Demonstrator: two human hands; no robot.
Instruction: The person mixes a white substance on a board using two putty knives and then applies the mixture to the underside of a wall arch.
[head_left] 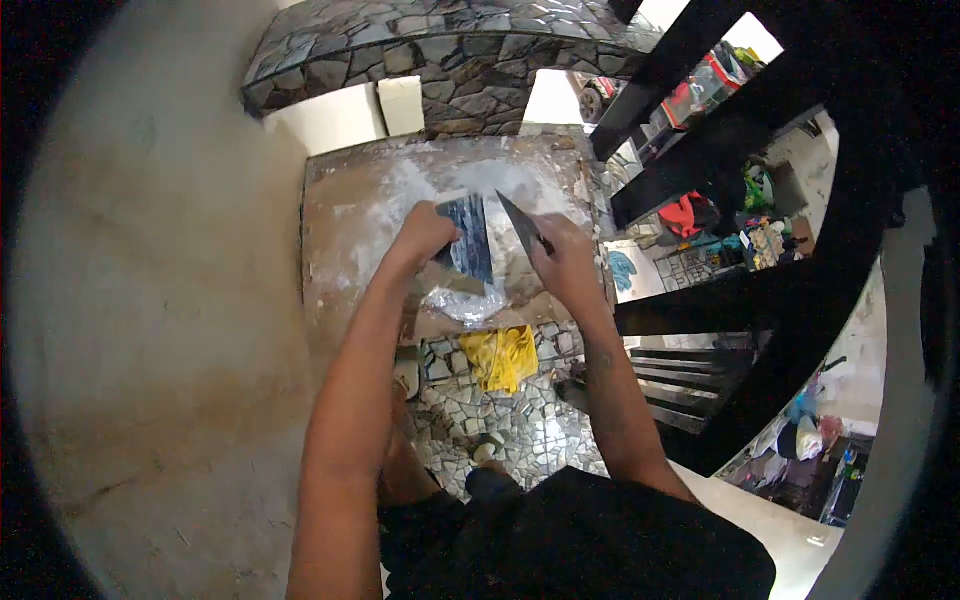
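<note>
My left hand [427, 237] is closed on a wide putty knife [472, 238] whose dark, flat blade is streaked with pale smears. Its handle is hidden in my grip. In my right hand [563, 258] is a second putty knife [515, 217], its blade tilted and pointing up toward the left one. The two blades are close together but apart. Both hands are above a worn brown board [335, 250] dusted with white powder and smears. Crumpled clear plastic [466, 306] lies at the board's near edge, just below the left blade.
A yellow cloth [502, 358] hangs or lies just below the board's near edge. A bare plaster wall [160, 300] rises at left. Black railing bars [690, 300] stand at right, with household clutter beyond. Behind the board is a stone-clad ledge [475, 80]; the floor [540, 430] is broken-tile mosaic.
</note>
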